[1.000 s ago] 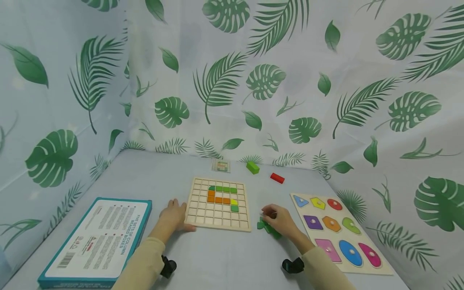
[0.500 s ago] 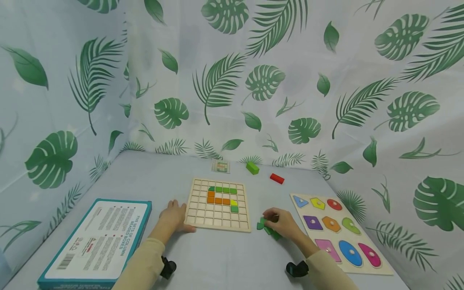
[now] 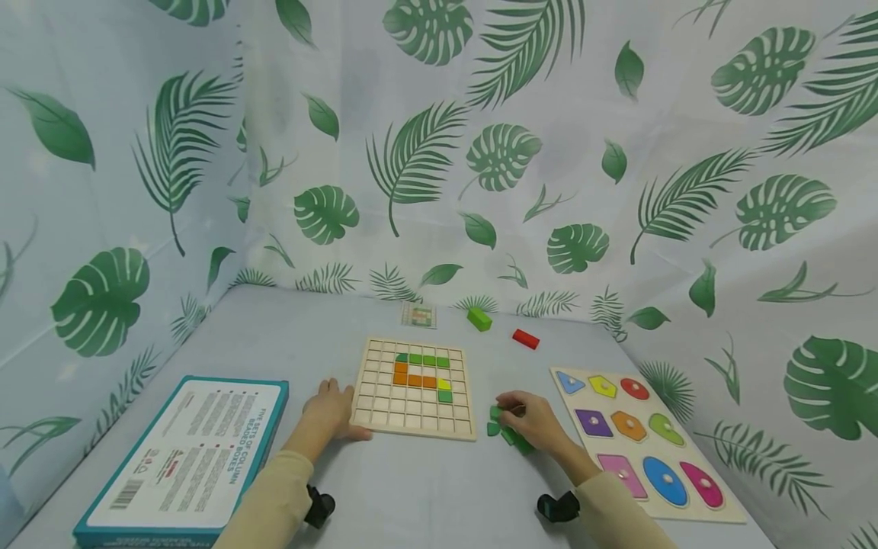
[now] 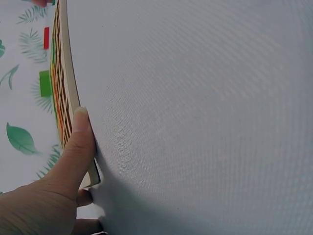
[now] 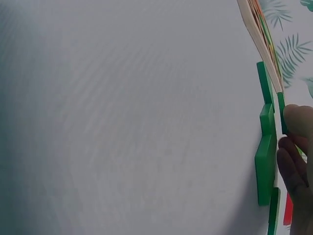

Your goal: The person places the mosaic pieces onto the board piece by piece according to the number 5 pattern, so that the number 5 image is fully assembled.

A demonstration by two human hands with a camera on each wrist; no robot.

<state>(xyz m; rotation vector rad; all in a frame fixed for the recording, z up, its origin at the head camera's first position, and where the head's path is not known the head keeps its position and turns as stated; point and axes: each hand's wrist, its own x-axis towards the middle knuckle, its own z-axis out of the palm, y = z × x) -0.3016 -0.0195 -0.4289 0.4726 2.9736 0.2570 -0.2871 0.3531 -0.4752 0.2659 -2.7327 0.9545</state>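
Note:
A wooden grid board [image 3: 393, 421] lies in the middle of the table, with green, orange and yellow tiles forming an angular line in its squares. My left hand [image 3: 329, 412] holds its near left corner; the thumb [image 4: 78, 139] lies along the front edge and the fingers are at the left side. To the right of the board, my right hand [image 3: 533, 421] is over a small cluster of green tiles [image 3: 523, 444]. Its thumb and fingers pinch one green tile [image 5: 281, 111], seen edge-on in the right wrist view. The hand partly covers the cluster in the head view.
A teal-edged box [image 3: 185, 450] lies at the left. A shape puzzle board with knobs [image 3: 604, 446] is at the right. Toward the back are a small pattern card [image 3: 419, 315], a light green block [image 3: 479, 319] and a red block [image 3: 526, 338].
My right fingers have shifted slightly over the green tiles, and one tile at their tips now sits a little farther back, apart from its neighbour. The left hand and board stay put.

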